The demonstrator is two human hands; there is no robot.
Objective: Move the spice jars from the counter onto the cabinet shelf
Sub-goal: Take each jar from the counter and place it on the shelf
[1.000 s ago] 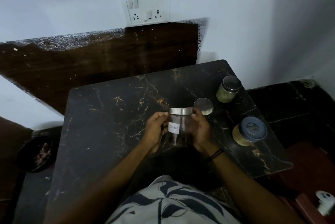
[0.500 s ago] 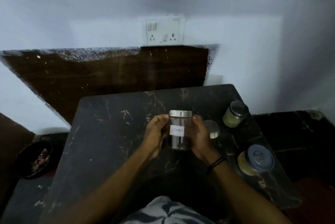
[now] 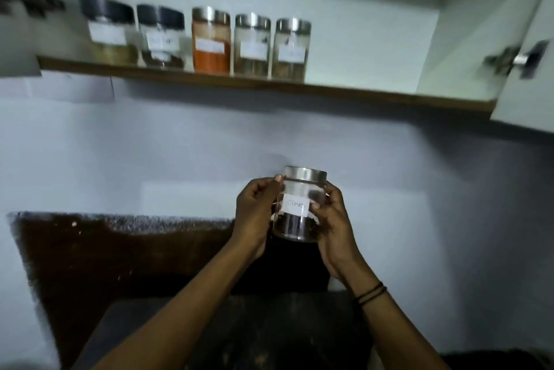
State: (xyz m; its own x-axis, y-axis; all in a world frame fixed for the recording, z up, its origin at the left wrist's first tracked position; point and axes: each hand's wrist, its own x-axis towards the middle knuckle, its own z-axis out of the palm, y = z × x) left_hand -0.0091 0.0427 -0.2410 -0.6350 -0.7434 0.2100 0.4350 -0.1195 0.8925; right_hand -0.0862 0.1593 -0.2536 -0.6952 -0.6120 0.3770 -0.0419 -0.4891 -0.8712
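Up at the far wall I see a flat wooden cabinet shelf [image 3: 359, 93] carrying five cylindrical labelled jars [image 3: 253, 44] in a row at its left, two black-lidded, three steel-capped. Lower and nearer, well below it, I hold a clear round glass jar [image 3: 299, 211] with brushed-metal lid and white paper label, left hand [image 3: 254, 214] and right hand [image 3: 332, 219] clasping its smooth sides.

I see the clear glass jar [image 3: 301, 205] upright in mid-air below the cabinet shelf [image 3: 374, 93], steel lid on, a white handwritten label facing me and dark spice at its bottom. On the shelf stand five labelled jars [image 3: 195, 40] in a close row, two black-lidded, three steel-lidded, one filled orange-red.
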